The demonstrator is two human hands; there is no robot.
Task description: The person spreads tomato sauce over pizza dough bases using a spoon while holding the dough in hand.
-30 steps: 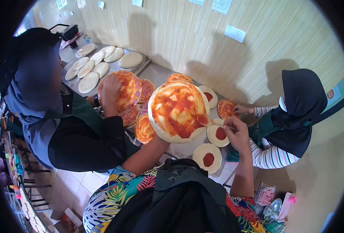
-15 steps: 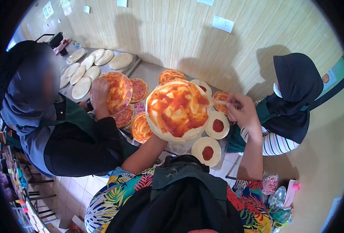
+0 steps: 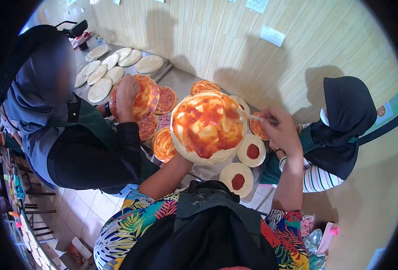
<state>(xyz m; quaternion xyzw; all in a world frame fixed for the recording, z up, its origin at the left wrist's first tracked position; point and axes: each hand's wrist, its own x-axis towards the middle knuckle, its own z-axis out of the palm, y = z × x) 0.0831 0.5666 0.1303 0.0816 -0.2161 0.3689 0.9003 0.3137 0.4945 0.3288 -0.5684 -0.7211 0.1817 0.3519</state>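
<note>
A large pizza base [image 3: 208, 126] spread with patchy red sauce is held up in front of me. My left forearm [image 3: 167, 177] runs up beneath it. The hand itself is hidden under the dough, supporting it. My right hand [image 3: 280, 130] is closed around the handle of a spoon [image 3: 253, 118], whose end reaches over the right rim and touches the sauce. Below that hand lie two plain bases, an upper base [image 3: 241, 155] and a lower base [image 3: 226, 180], each with a round dab of sauce. A sauced base [image 3: 163, 145] lies to the left.
On my left a co-worker's hand [image 3: 128, 90] is over a topped pizza [image 3: 147, 96]. Several plain bases [image 3: 100, 90] lie on the metal table [image 3: 181, 76] behind. Another person [image 3: 343, 126] stands at the right. A wall [image 3: 217, 40] closes off the back.
My view has shifted slightly. The spoon's end stays near the right rim of the raised base. The co-worker's hand on the left remains over the topped pizza.
</note>
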